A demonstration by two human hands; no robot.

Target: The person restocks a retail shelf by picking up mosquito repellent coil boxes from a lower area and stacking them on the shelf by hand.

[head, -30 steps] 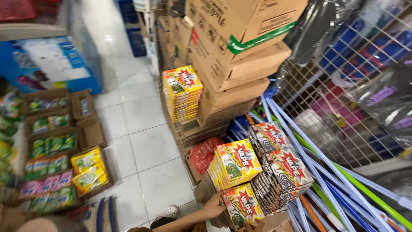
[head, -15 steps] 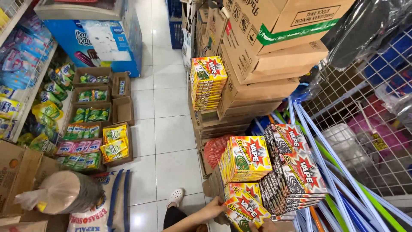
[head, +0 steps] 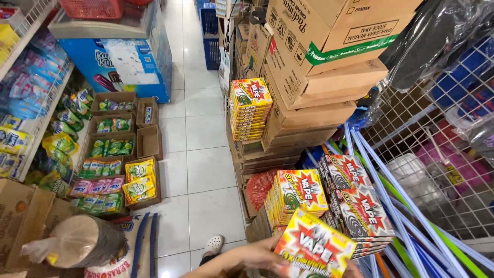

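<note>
Left hand (head: 257, 257), grip closed on the near edge of a yellow-and-red mosquito-coil box (head: 315, 246) tilted low beside the stacked coil boxes (head: 355, 203), long axis slanting right; right hand's grip hidden, cannot tell.

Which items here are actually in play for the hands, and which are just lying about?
In play:
- left hand, on the tilted yellow-and-red box
- right hand, barely showing behind that box
- yellow-and-red box stack just behind
- angled stack beside it

Lying about:
- brown cartons
- far box stack
- floor sachet trays
- freezer
- wire rack
</note>
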